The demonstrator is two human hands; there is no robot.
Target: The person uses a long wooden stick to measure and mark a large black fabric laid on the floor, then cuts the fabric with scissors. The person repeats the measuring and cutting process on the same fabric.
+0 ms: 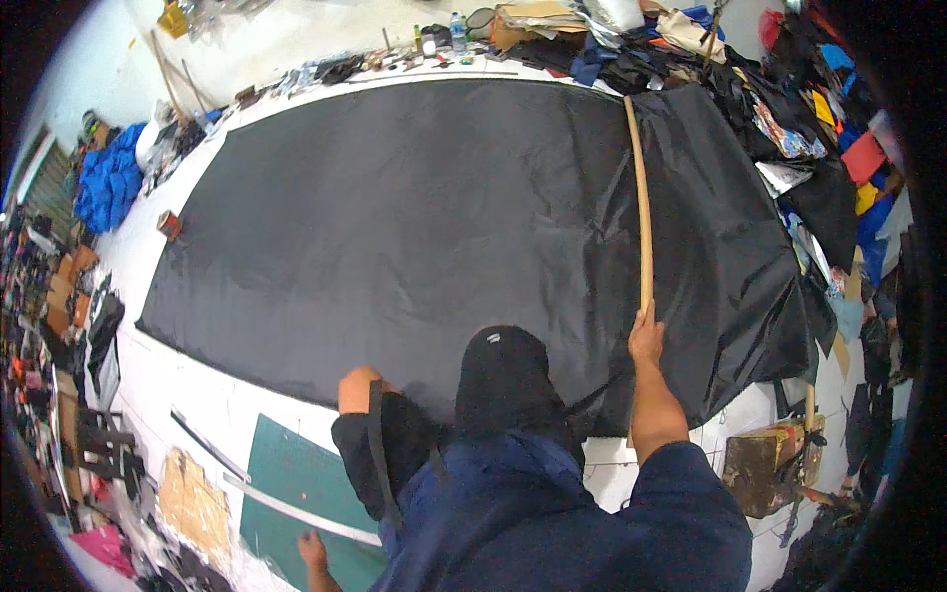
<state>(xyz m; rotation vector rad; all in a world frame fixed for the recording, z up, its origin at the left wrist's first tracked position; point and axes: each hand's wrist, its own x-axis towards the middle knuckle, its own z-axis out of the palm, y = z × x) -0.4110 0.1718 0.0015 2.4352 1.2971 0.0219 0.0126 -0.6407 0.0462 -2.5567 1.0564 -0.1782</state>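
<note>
Head view: right hand [646, 339] grips pole [639, 197], fingers closed, likely steadying it over black sheet [395, 197]; left hand [313, 550]: cannot tell

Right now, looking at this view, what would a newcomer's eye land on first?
Probably the huge black sheet, spread across the middle of the floor. Next, the long pale wooden pole running across the sheet's right part, with the right hand on it. The bright blue bundle at the upper left would likely catch the eye too.
</note>
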